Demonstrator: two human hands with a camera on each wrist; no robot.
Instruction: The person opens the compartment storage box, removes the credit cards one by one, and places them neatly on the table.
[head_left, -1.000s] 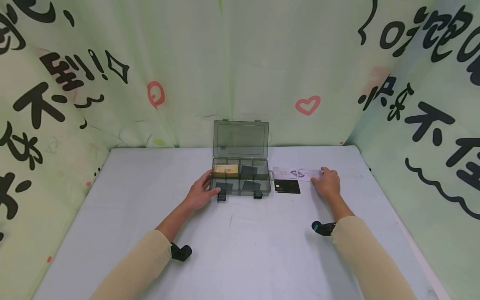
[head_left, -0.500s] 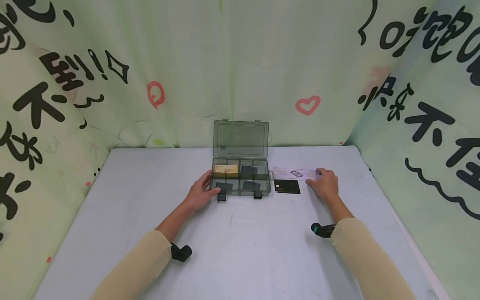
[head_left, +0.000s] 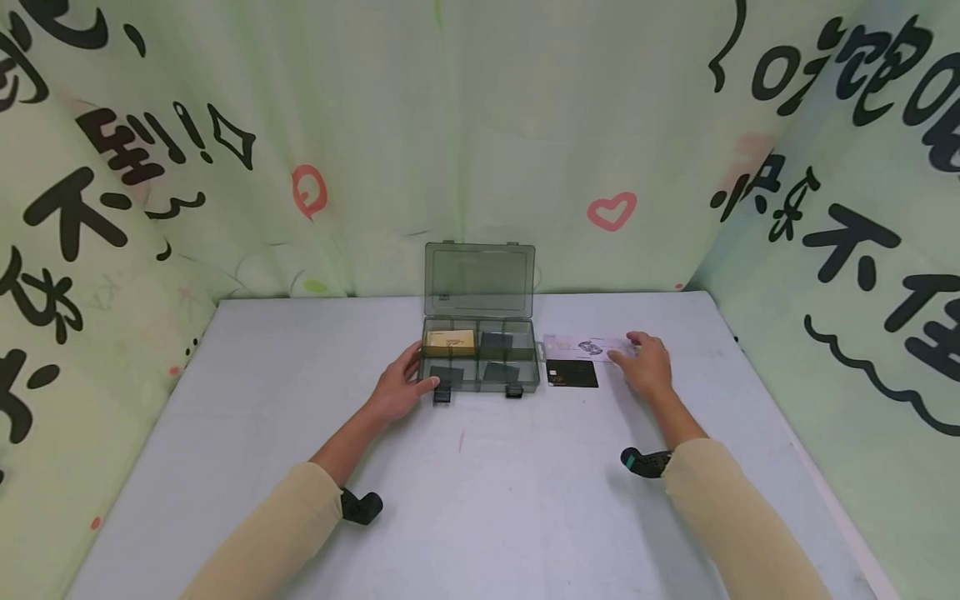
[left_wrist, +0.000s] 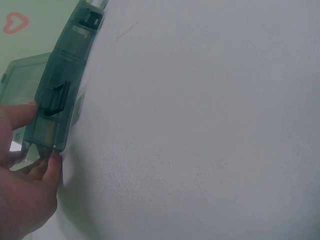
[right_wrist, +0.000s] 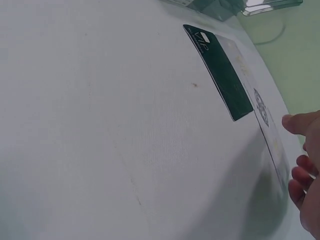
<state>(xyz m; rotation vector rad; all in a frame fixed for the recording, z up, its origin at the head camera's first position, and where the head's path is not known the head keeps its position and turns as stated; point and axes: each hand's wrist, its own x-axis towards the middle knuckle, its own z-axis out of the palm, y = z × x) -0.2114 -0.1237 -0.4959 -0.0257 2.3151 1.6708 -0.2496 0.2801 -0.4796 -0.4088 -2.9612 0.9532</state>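
A smoky clear plastic compartment box [head_left: 480, 386] stands with its lid [head_left: 480, 279] raised. My left hand [head_left: 396, 390] grips its left front corner, thumb over the rim and fingers against the side, as the left wrist view shows. A small yellow-gold box [head_left: 450, 342] sits in the back left compartment, and dark flat pieces show in the others. Right of the box lies a lavender printed paper slip [head_left: 567, 346], with a black "VIP" card [head_left: 572, 374] along its near edge. My right hand [head_left: 647, 367] hovers around the slip's right end, thumb apart from the fingers.
A white cloth covers the table [head_left: 480, 500]. Pale green curtains [head_left: 375, 150] with black lettering hang behind and at both sides. Black straps with camera pods sit on both wrists; the right pod [head_left: 645, 462] is near the tabletop.
My right hand has slid one lavender slip leftward onto another, so a single pattern shows now. Its thumb has since lifted slightly. The left hand stays on the box.
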